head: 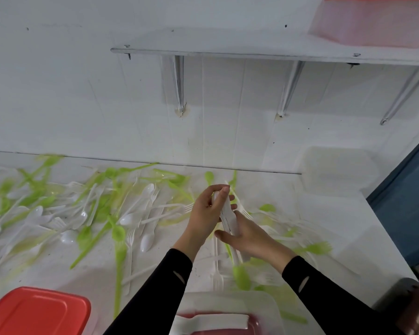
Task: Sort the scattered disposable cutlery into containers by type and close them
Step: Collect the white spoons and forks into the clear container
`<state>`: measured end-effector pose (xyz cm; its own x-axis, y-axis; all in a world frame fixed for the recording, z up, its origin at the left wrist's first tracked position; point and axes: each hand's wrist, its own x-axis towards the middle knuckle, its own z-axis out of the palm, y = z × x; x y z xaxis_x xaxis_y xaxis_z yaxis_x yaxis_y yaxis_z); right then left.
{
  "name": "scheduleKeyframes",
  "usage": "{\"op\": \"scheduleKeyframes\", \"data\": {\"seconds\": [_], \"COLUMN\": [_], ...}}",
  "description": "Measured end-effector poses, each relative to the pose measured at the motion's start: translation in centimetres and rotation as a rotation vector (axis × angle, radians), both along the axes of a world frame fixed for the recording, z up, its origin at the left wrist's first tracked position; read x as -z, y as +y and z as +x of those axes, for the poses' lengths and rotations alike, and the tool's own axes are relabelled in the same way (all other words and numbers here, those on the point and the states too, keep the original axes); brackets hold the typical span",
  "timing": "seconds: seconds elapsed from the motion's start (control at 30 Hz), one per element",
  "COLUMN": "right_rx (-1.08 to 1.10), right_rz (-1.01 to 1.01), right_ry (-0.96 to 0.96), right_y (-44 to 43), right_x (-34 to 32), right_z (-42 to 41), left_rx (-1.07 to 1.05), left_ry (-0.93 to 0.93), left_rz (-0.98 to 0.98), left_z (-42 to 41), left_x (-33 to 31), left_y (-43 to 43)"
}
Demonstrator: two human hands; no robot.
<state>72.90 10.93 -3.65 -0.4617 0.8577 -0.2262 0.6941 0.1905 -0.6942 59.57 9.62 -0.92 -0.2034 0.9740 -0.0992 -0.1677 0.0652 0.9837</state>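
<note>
Gathering stage of the sort, head view. The left hand (205, 213) and right hand (248, 238) both grip a bundle of white forks (228, 215). It is held upright above the white table (336, 226). The left fingers curl round its upper part and the right hand clasps its lower end. Motion blur leaves the type uncertain, but tines appear to show at the top.

Most of the cutlery lies unsorted: green spoons (117, 232) and white spoons (146, 240), mixed with forks, spread across the table to the left of and under the hands.

A clear container (264, 303) at the near edge already holds some white pieces. A red lid (36, 310) lies to its left. A second clear container (336, 170) stands by the wall, below a shelf (228, 53).

The next move probably calls for squaring the bundle and lowering it into the near container, tines aligned, without dropping loose pieces.

No brand, label or writing can be read.
</note>
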Motion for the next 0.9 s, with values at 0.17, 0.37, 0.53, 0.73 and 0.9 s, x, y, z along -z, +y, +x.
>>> {"op": "scheduleKeyframes", "data": {"seconds": [0.17,0.37,0.53,0.73,0.9], "right_rx": [0.066,0.067,0.010,-0.100,-0.158], "right_rz": [0.182,0.277,0.279,0.441,0.273], "right_ry": [0.118,0.204,0.195,0.066,0.183], "right_y": [-0.1,-0.3,-1.4,-4.1,-6.0], "right_x": [-0.3,-0.9,-3.3,-7.6,-10.4], "right_z": [-0.2,0.1,-0.3,-1.5,-0.1], "left_rx": [-0.266,-0.132,-0.215,-0.291,-0.195], "left_ry": [-0.060,-0.067,0.018,0.133,0.156], "left_rz": [0.062,0.060,0.092,0.162,-0.006], "left_z": [-1.1,-1.7,-2.5,-3.8,-6.2], "left_x": [0.0,-0.8,-2.4,-4.9,-3.7], "left_y": [0.3,-0.3,-2.6,-7.3,-12.0]}}
